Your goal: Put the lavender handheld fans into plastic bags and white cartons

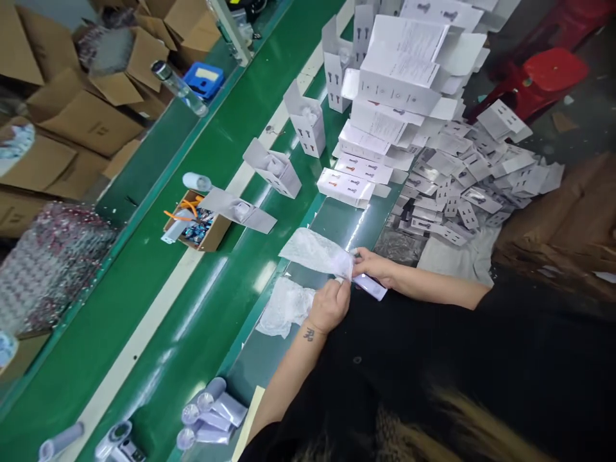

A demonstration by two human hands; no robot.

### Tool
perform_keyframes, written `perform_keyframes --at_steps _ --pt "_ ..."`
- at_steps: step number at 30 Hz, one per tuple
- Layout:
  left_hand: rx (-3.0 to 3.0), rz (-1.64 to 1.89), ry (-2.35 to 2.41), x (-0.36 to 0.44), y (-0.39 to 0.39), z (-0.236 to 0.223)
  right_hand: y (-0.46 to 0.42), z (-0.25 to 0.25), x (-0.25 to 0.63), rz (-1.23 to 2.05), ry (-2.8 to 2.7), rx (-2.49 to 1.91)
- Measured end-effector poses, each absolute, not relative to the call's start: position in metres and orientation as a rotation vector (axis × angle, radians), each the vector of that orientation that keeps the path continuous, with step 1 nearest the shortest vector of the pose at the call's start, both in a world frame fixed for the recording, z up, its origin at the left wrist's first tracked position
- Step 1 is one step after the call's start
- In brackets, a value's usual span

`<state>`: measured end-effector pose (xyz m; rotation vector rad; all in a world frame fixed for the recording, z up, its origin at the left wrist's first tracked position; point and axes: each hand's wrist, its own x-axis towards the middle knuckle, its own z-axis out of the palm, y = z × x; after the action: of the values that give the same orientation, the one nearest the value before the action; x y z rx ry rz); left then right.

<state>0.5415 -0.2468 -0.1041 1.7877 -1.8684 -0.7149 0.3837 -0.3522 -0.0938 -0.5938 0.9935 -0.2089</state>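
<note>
A white translucent packing bag lies over the near edge of the bench, its mouth toward me. From that mouth sticks out the end of a lavender handheld device; a purple tint shows through the bag there. My left hand is closed, pinching the bag's lower edge. On the other side, my right hand has its fingers closed round the device at the bag's mouth; the fingertips are partly hidden. Beside my left wrist lies a second white bag, crumpled.
Open white boxes stand along the green conveyor belt, near a small carton of parts. Stacked white boxes rise at far right, above a pile of flat boxes. Several lavender devices lie at lower left. Red stool behind.
</note>
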Motion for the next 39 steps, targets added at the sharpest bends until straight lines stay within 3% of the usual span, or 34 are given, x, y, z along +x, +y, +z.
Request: perform_keyframes --at_steps 7,14,18,25,29,34,39 --pt "1.993 -0.677 -1.549 0.536 -0.253 -0.096 -0.356 -0.085 0.399 -0.117 1.083 -0.444" --pt "1.921 -1.442 -0.680 0.524 -0.250 -0.083 -0.351 -0.089 0.370 -0.028 1.159 -0.893" --pt "1.758 -1.384 -0.547 0.529 -0.253 -0.059 -0.374 -0.064 0.353 -0.139 0.997 -1.317" --pt "1.804 -0.931 -1.099 0.548 -0.276 -0.044 -0.390 -0.042 0.380 -0.187 0.743 -1.100" --pt "1.818 -0.932 -1.267 0.536 -0.285 -0.074 -0.401 -0.065 0.387 -0.192 0.715 -1.008" --pt "1.776 -1.154 -0.478 0.538 -0.273 -0.082 -0.487 -0.127 0.339 -0.579 1.739 -1.150" --pt "1.483 -1.231 -0.122 0.561 -0.250 -0.064 -0.520 -0.154 0.322 -0.627 1.754 -1.355"
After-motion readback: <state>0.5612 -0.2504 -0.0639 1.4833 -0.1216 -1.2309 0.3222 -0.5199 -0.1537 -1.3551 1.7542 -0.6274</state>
